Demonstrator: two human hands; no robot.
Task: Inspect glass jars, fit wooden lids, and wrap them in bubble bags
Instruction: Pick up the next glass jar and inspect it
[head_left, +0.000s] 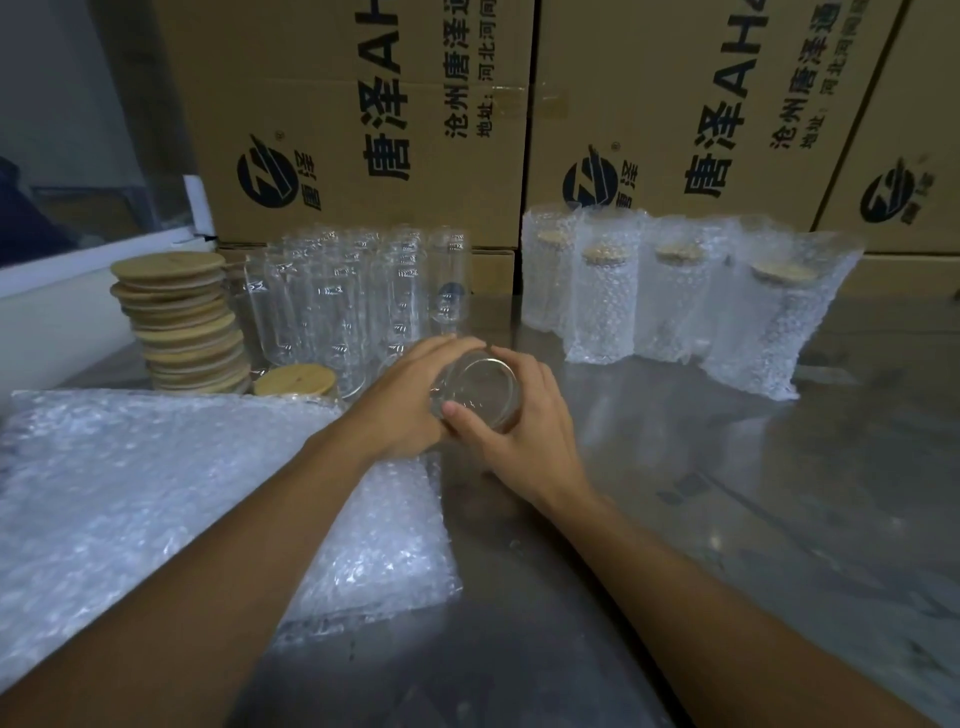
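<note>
1. Centre of the frame: both hands are on one bare jar (480, 387), tipped so its open mouth faces the camera. The left hand (415, 395) curls round its left side, and the right hand (519, 421) wraps the right side with the thumb across the near rim. Both are gripping glass.
2. No lid on this jar, no bag round it. My read is that this is the inspection step.
3. Upper right: four wrapped jars (670, 296) stand in a loose row on the table (727, 493), each in a bubble bag with a wooden lid showing through. Those look finished.
4. Upper middle, behind the hands: a cluster of bare jars (353, 296), unlidded and unwrapped. I cannot count them exactly, but there are clearly more than the four done, so most of the job is left.
5. Left of that cluster: a tall lid stack (182, 322), with a loose lid (296, 382) lying just beside its base.
6. Lower left: a pile of flat bags (171, 493), partly under the left forearm.
</note>
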